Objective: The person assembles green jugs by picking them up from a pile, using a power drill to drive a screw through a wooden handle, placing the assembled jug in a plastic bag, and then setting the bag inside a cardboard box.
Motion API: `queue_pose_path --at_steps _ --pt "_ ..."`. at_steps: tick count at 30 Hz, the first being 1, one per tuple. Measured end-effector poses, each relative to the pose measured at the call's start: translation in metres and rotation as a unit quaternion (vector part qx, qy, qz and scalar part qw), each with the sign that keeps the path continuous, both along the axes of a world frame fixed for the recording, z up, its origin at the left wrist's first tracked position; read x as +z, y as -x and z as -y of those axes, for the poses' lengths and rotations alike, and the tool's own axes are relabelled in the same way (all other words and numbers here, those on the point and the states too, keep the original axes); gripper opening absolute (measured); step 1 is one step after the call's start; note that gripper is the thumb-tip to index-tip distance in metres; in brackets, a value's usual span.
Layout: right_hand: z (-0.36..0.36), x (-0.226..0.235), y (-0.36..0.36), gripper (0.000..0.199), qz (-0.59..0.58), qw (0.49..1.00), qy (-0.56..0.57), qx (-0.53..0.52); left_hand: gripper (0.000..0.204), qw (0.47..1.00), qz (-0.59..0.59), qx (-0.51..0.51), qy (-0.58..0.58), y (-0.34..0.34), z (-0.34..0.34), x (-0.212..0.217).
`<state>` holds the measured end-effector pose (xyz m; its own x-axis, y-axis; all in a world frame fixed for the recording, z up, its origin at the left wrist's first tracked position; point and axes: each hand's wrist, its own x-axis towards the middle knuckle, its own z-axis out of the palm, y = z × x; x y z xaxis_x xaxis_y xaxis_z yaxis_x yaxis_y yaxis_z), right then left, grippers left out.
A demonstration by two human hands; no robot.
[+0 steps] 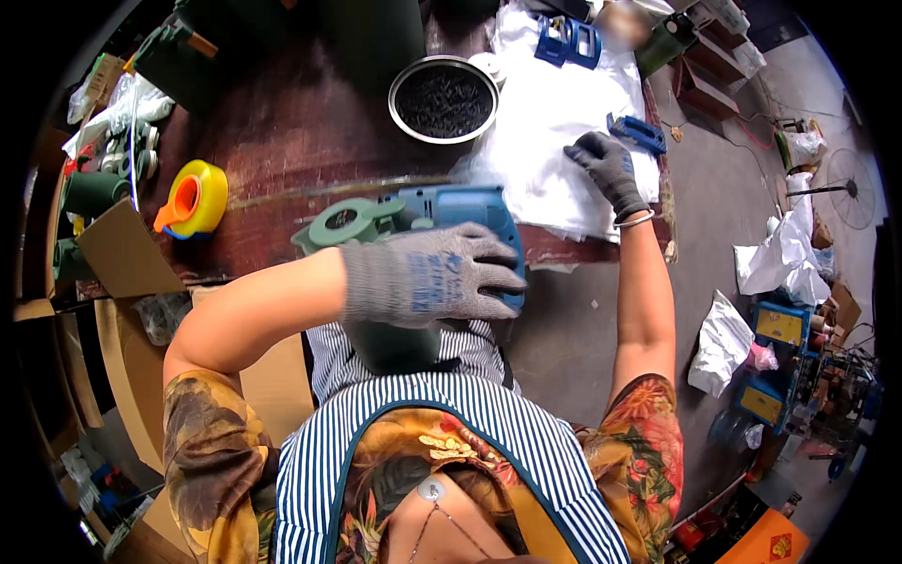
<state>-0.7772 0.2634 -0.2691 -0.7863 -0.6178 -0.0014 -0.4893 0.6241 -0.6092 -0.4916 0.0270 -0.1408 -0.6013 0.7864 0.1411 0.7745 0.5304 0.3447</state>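
My left hand [456, 277], in a grey knit glove, reaches across my front with its fingers bent over the edge of a blue plastic housing [470, 205]. Just left of that housing is a green plastic piece [348, 221] with a round collar and a dark opening. A dark green container [390, 350] shows below my left wrist, partly hidden by it. My gloved right hand [606, 169] is on a stack of white plastic bags [545, 122], fingers bent and closed on the top bag. A blue plastic frame [639, 133] lies beside it.
A metal bowl [443, 100] of small black parts stands on the dark red table [282, 122]. Yellow tape [202, 199] lies at left, near an open cardboard box [127, 249]. Blue frames [568, 42] rest at the back. A fan [850, 188] stands far right.
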Motion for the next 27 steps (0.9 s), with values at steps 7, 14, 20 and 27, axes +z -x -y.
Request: queue_pose_path --at_steps 7,14,20,27 --pt "0.057 0.031 0.003 0.024 0.339 0.837 0.416 -0.105 0.043 0.882 0.255 0.380 -0.110 0.123 0.108 -0.010" --pt "0.078 0.056 -0.018 0.025 0.448 0.640 0.619 -0.086 0.036 0.834 0.150 0.459 -0.269 0.183 0.073 -0.055" --pt "0.070 0.050 -0.091 0.038 0.499 0.811 0.243 0.185 0.026 0.497 0.511 0.161 -0.683 0.090 0.157 -0.081" --pt "0.111 0.084 -0.180 0.029 -0.031 0.898 0.251 0.359 0.031 0.638 0.191 0.537 -0.517 -0.102 0.147 -0.067"
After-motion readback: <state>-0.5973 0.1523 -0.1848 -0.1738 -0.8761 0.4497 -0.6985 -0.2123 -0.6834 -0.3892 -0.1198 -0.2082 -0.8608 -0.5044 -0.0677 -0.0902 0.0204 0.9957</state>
